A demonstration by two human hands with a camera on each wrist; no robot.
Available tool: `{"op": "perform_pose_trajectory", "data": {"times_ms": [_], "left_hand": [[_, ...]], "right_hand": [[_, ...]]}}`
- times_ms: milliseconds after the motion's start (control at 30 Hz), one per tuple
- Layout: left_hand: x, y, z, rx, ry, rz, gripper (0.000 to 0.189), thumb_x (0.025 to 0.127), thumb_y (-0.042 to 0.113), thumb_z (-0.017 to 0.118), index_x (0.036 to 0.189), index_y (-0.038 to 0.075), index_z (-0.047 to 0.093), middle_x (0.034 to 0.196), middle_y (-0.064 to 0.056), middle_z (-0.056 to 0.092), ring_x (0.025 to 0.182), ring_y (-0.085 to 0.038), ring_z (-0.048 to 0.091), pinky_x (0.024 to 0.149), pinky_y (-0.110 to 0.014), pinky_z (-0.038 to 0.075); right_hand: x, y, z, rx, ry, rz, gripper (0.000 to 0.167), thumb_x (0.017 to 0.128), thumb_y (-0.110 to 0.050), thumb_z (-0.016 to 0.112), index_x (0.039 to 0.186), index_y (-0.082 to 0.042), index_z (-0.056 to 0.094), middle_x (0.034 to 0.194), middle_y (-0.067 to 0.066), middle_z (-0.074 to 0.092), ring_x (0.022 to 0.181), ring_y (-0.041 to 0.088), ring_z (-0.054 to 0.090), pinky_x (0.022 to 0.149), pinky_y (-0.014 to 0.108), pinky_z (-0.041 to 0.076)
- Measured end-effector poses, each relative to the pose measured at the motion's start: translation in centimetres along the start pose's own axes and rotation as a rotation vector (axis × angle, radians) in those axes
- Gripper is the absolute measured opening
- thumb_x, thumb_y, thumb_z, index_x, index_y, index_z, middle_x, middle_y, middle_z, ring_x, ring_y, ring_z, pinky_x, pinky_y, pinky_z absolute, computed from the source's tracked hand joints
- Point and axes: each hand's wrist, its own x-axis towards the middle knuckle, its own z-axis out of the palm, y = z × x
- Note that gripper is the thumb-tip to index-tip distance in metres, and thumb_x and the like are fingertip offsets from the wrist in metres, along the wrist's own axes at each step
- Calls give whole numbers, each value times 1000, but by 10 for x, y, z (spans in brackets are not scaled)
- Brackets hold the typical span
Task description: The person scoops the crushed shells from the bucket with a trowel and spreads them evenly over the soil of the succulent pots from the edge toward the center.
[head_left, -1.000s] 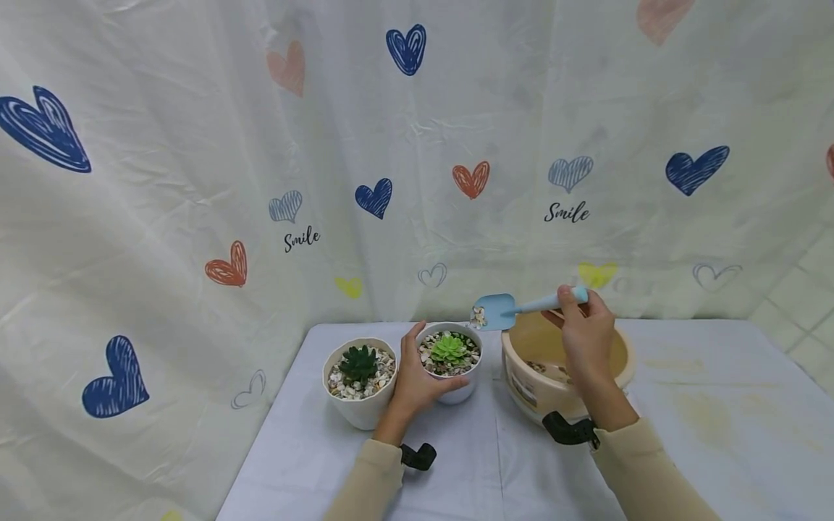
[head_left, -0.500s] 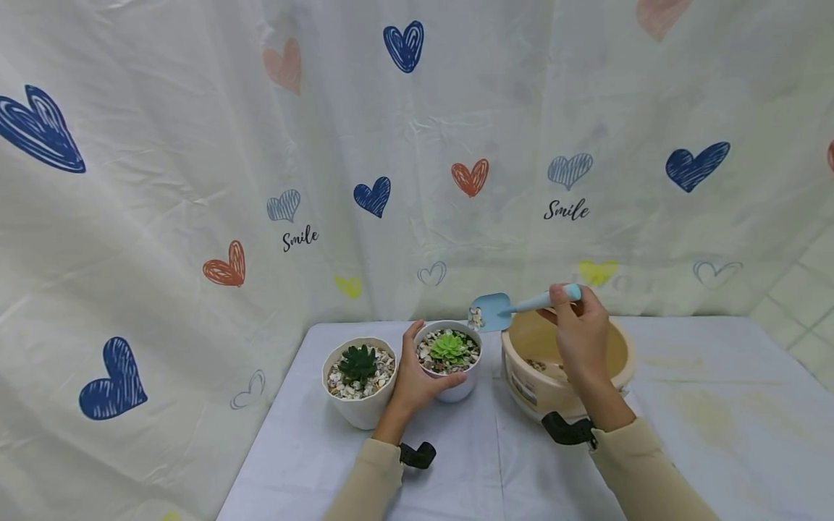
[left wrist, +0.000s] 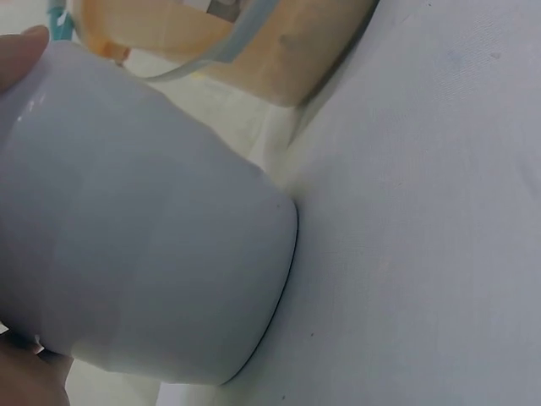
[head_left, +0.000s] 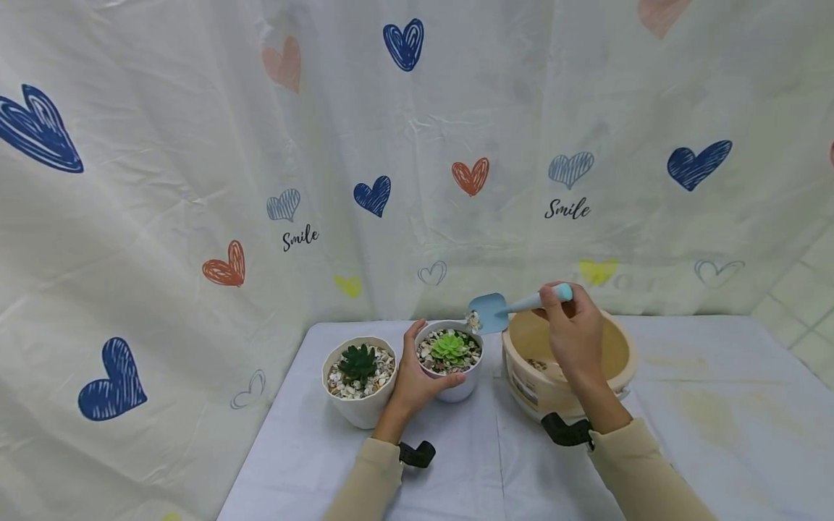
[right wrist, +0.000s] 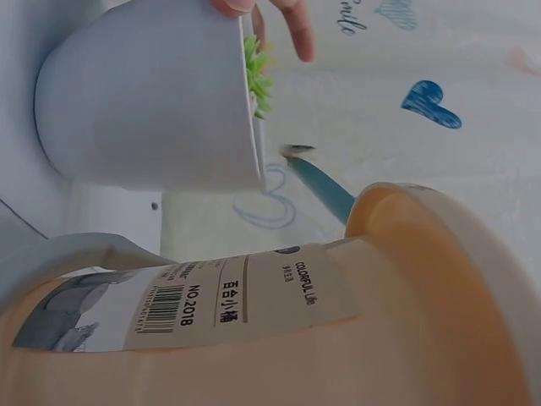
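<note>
My left hand (head_left: 415, 387) holds a small white flowerpot (head_left: 462, 391) by its rim, thumb on the near side and fingers on the left. In it a light green succulent (head_left: 449, 348) stands among pebbles. The left wrist view shows the pot's side (left wrist: 144, 228) large, its base on the cloth. My right hand (head_left: 575, 333) pinches the handle of a light blue hand trowel (head_left: 492, 315). Small pebbles (head_left: 474, 321) lie at the blade's tip, by the pot's right rim. In the right wrist view the trowel (right wrist: 325, 190) is partly hidden behind a cream bucket (right wrist: 406, 304).
Left of my left hand stands another white pot (head_left: 361, 412) with a dark green succulent (head_left: 358, 363) in pebbles. The cream bucket, below my right hand, has some pebbles (head_left: 538, 365) inside. A white cloth (head_left: 456, 470) covers the table; a heart-print curtain (head_left: 313, 130) hangs behind.
My right hand has moved slightly left with the trowel, and the blade's tip is nearer the pot's rim. My left hand stays on the pot.
</note>
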Motion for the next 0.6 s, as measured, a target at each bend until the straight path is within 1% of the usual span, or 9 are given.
{"op": "perform_pose_trajectory", "data": {"times_ms": [67,233,333,467,600], "left_hand": [[0,0,0,-8,-2,7,118,66,41,97,155,51,20,161,-4,38,144,-25,43,113,-56,36],[0,0,-1,-24,-11,24,118,67,39,97,156,49,19,165,2,32,146,-26,41,114,-57,35],[1,0,-1,-21,-11,21,118,67,40,96,155,50,19,165,7,31,147,-26,40,115,-58,35],[1,-1,-1,-21,-8,19,118,67,39,96,155,50,18,165,7,30,148,-25,39,115,-58,34],[1,-1,-1,-22,-8,15,118,67,40,96,155,50,18,165,9,29,149,-24,37,117,-58,32]], "right_hand": [[-1,0,0,-15,-11,-22,30,101,-25,66,116,1,64,102,-1,64,92,8,70,83,20,58],[-3,0,1,-28,-24,-64,27,101,-24,65,115,-1,64,102,5,65,90,7,72,83,20,58],[-3,0,1,-49,-28,-77,26,101,-24,65,115,-2,64,102,8,66,89,5,73,83,20,58],[-4,0,0,-107,-40,-93,28,101,-26,65,117,-3,64,102,9,68,89,0,72,82,19,58],[-5,1,-1,-135,-47,-114,29,101,-27,65,118,-3,66,103,11,70,87,-2,73,80,17,58]]}}
